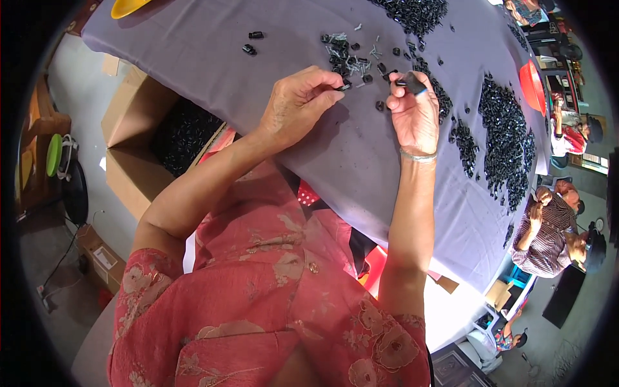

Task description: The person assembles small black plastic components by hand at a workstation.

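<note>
My left hand [293,106] is above the near part of the cloth-covered table, thumb and forefinger pinched on a small black plastic part [345,86]. To its right, my right hand [414,119] is raised with fingers curled around another small black piece [401,82]. Something dark and flat [416,84] covers a fingertip of that hand; its kind is unclear. Just beyond both hands lies a loose heap of small silver screws [358,64] mixed with black plastic parts [338,63]. Two black parts [256,35] lie apart, farther left.
Large heaps of black parts [506,138] cover the table's right side, with another pile [419,16] at the far edge. A red bowl [532,88] and a yellow dish [127,7] stand at the rims. An open cardboard box [132,171] of black parts is at left. People [548,226] sit at right.
</note>
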Available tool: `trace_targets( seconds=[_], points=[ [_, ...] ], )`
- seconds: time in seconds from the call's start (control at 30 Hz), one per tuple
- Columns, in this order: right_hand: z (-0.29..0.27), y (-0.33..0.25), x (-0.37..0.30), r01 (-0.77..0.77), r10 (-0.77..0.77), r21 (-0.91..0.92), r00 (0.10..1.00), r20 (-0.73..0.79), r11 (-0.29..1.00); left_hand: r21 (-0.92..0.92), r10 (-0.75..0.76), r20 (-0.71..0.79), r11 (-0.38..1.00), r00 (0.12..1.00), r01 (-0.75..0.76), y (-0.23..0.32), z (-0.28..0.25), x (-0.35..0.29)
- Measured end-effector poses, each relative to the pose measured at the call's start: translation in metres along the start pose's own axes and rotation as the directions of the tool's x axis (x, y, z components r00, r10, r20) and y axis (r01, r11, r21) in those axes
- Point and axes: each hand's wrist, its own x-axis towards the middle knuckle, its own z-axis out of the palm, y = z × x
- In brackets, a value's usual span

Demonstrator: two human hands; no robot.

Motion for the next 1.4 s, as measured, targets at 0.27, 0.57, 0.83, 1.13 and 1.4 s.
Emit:
trace_targets(
  seconds=[0.27, 0.57, 0.83, 1.13, 1.4],
  points=[
    [-0.010, -0.001, 0.001, -0.013, 0.010, 0.101, 1.000, 0.025, 0.995, 0.024, -0.010, 0.013, 1.000, 1.000, 0.010, 0.002, -0.001, -0.001],
    [0.022, -0.001, 0.000, 0.113, -0.242, -0.614, 0.961, -0.131, 0.781, 0.051, -0.014, 0.022, 0.999, 1.000, 0.013, 0.003, -0.002, 0.000],
    [0.001, -0.010, 0.003, 0.175, -0.314, -0.755, 0.949, -0.042, 0.632, 0.039, -0.010, 0.007, 0.999, 1.000, 0.010, 0.005, 0.000, 0.000],
    [-0.008, -0.020, -0.002, 0.132, -0.307, -0.837, 0.951, -0.045, 0.532, 0.029, -0.006, 0.013, 1.000, 1.000, 0.006, 0.004, -0.001, 0.000],
    [0.006, -0.014, -0.007, 0.376, -0.254, -0.927, 0.894, 0.369, -0.022, 0.027, -0.009, 0.011, 1.000, 1.000, 0.009, 0.006, 0.000, -0.001]
  ],
)
